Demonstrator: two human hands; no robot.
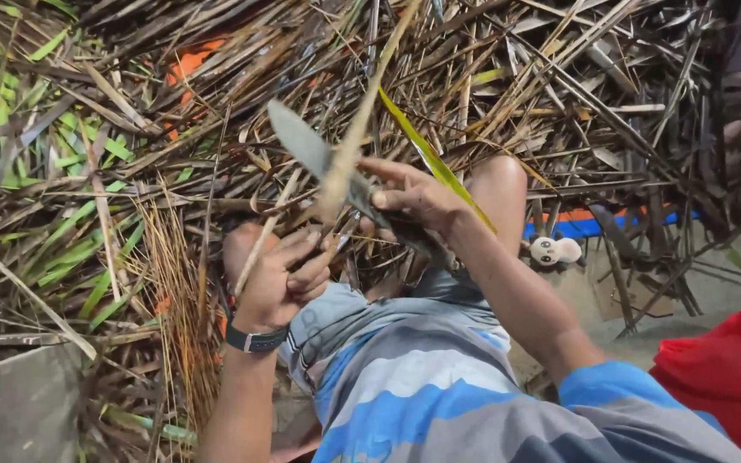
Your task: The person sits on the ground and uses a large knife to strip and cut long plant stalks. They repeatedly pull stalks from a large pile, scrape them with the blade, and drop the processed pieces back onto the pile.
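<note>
Left hand (276,279): I read the grip as closed, fingers curled around the lower end of a thin dry stalk (345,154). A dark wristwatch (255,339) sits on this wrist.

Right hand (413,201): I read the grip as closed around the handle of a knife (310,150). The handle itself is hidden inside the fingers; the thumb lies along the top.

Knife blade: broad, grey, pointing up and to the left, away from the right-hand grip. The tip lies well clear of both hands.

Stalk position: it rises from the left-hand grip, tilted up and to the right, and crosses the blade just beyond the right-hand grip. Blade and stalk appear to touch at the crossing; motion blur there stops me from confirming which lies in front. The upper end runs out of the top of the view.

Relation of grips: the left hand sits lower and to the left, the right hand higher and to the right, near one another. The crossing point lies between them, closer to the right hand.

Green-yellow leaf strip (430,159): it slants down behind the right hand, from upper left to lower right.

Body: I see both bare knees and a blue and grey striped shirt (422,386) below the hands.

Ground: a dense heap of dry brown stalks and leaves (559,77), with green leaves (62,231) on the left.

Other items: a small white toy figure (555,250) right of the right knee; a red cloth (726,369) at the lower right edge; a blue and orange strip (598,221) under the stalks.
</note>
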